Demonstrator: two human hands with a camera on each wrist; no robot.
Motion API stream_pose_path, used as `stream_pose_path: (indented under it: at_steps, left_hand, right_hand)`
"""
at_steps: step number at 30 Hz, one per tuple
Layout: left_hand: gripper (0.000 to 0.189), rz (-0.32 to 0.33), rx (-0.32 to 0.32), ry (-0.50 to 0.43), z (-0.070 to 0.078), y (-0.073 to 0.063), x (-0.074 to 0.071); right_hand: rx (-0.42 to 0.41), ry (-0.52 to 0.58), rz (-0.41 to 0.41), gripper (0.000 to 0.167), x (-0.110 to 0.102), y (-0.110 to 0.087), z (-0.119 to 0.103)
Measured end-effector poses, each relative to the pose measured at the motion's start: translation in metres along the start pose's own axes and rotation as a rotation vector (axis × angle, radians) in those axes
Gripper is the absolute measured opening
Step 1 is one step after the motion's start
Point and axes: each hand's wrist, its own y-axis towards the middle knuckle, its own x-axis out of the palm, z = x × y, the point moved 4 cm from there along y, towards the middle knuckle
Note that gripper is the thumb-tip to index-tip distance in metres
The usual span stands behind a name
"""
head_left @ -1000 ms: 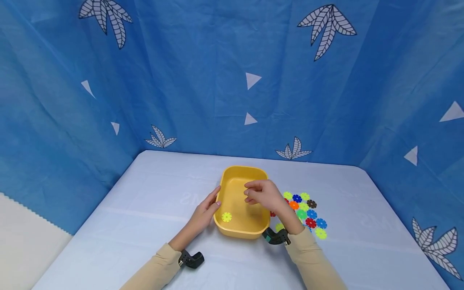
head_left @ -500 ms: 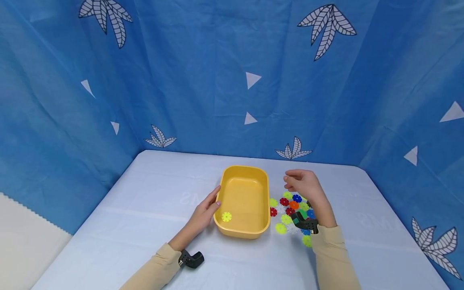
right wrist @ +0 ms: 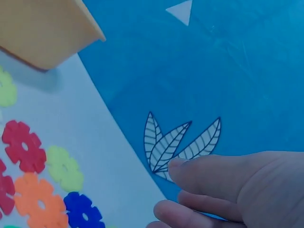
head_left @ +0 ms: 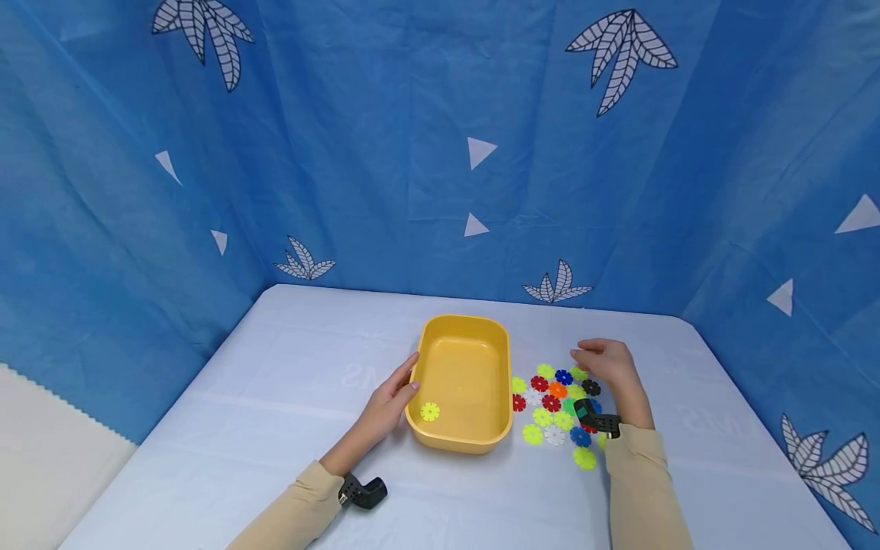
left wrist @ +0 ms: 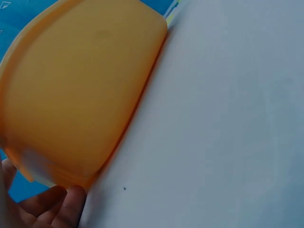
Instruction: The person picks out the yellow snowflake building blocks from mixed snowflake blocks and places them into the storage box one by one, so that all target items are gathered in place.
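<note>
A yellow plastic tub (head_left: 459,443) stands on the table with one yellow-green snowflake disc (head_left: 429,412) lying in its near left corner. My left hand (head_left: 388,393) holds the tub's left side, thumb at the rim; in the left wrist view, curled fingers (left wrist: 71,204) lie against the outer wall. To the right of the tub, flat notched discs in several colours are spread out, among them an orange disc (head_left: 558,389) and a dark blue disc (right wrist: 83,210). Over their far right edge hovers my right hand (head_left: 608,363), fingers loosely bent, with nothing visible between them.
A white cloth covers the table (head_left: 289,359). Blue curtains (head_left: 406,153) with leaf and triangle prints hang behind and at both sides. Each wrist wears a black camera, such as the right wrist camera (head_left: 596,418).
From over the tub, my right hand has moved right to the far side of the discs and lowered a little. The left hand and tub have stayed put.
</note>
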Motion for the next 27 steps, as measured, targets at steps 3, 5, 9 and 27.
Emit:
stream_pose_path:
  at_steps: [3, 5, 9, 27]
  left_hand:
    - [0.053, -0.002, 0.004, 0.001, 0.000, 0.000, 0.000]
    - [0.053, -0.003, 0.004, 0.002, 0.000, 0.000, 0.000]
    - [0.053, -0.001, 0.003, 0.007, 0.000, -0.001, 0.000]
    - [0.055, 0.002, 0.004, 0.009, 0.001, -0.001, 0.000]
  right_hand:
    - [0.029, -0.009, 0.009, 0.058, 0.001, 0.004, 0.007]
    - [0.039, -0.009, 0.017, 0.058, 0.001, 0.006, 0.011]
    - [0.068, -0.022, 0.040, 0.055, 0.002, 0.008, 0.019]
    - [0.100, -0.177, 0.076, 0.050, 0.011, 0.010, 0.028]
